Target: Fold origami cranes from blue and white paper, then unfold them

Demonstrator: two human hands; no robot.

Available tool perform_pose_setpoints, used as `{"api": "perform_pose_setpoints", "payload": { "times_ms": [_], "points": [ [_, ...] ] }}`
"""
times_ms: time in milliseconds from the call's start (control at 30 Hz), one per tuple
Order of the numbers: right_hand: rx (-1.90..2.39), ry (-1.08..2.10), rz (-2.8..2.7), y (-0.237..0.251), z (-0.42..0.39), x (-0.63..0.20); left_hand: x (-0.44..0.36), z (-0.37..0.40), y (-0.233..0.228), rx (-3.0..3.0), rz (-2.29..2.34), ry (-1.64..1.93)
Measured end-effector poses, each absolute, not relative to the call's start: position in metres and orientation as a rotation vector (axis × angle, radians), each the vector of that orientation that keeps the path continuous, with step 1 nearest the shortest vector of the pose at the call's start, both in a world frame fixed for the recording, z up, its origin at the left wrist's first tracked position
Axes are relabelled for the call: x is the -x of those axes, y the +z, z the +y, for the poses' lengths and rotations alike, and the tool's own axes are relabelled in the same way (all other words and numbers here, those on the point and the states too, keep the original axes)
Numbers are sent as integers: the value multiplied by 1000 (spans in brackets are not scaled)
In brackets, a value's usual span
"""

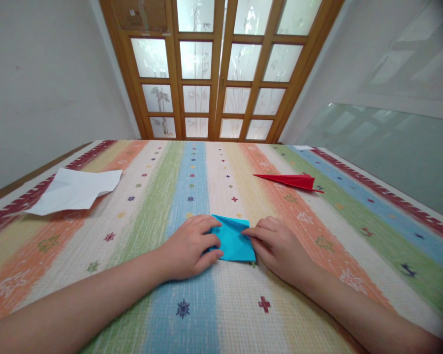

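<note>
Clock set on the blue paper, 12 toward the doors.

Blue paper (234,248): small, folded, roughly square, lying on the table (170,324) at clock centre between both hands. A narrow, shaded fold runs along its 12 o'clock edge, starting at the 11 o'clock corner.

Left hand (192,248): at 9 o'clock, palm down, fingers spread and slightly bent, fingertips resting on the paper's near-side margin. Forearm enters from 8.

Right hand (278,246): at 3 o'clock, index finger extended, its tip touching the paper's edge just under the fold; other fingers curled in. Thumb partly hidden, so cannot tell whether it pinches. Forearm enters from 4.

White sheet (77,191): at 10 o'clock, creased, well apart from the hands, toward the table's edge.

Red folded paper (291,181): between 1 and 2, long and narrow, its point toward 9 to 10, broad end toward 4.

Tablecloth (180,275): striped green, blue, cream, yellow, orange. Dark snowflake motif (183,309) toward 7; red cross motif (264,304) at 5.

Beyond the table at 12: wooden doors (217,98) with frosted panes.
</note>
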State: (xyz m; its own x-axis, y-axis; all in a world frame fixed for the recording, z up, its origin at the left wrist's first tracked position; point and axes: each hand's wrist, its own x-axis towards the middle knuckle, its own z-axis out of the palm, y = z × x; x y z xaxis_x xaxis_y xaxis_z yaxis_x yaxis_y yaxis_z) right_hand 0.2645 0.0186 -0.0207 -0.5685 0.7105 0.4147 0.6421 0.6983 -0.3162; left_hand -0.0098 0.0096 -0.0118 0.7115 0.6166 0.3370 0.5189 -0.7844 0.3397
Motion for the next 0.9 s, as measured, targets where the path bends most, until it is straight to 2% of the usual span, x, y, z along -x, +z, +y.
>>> {"api": "perform_pose_setpoints", "payload": {
  "times_ms": [200,433,900],
  "points": [
    [1155,182,-2462,-12,12,-259,9,12,-11,-2672,870,667],
    [1098,61,-2548,-4,-1,-250,9,14,-11,-2636,923,688],
    [960,52,-2639,-3,-8,-240,10,29,-25,-2660,1039,810]
  ]
}}
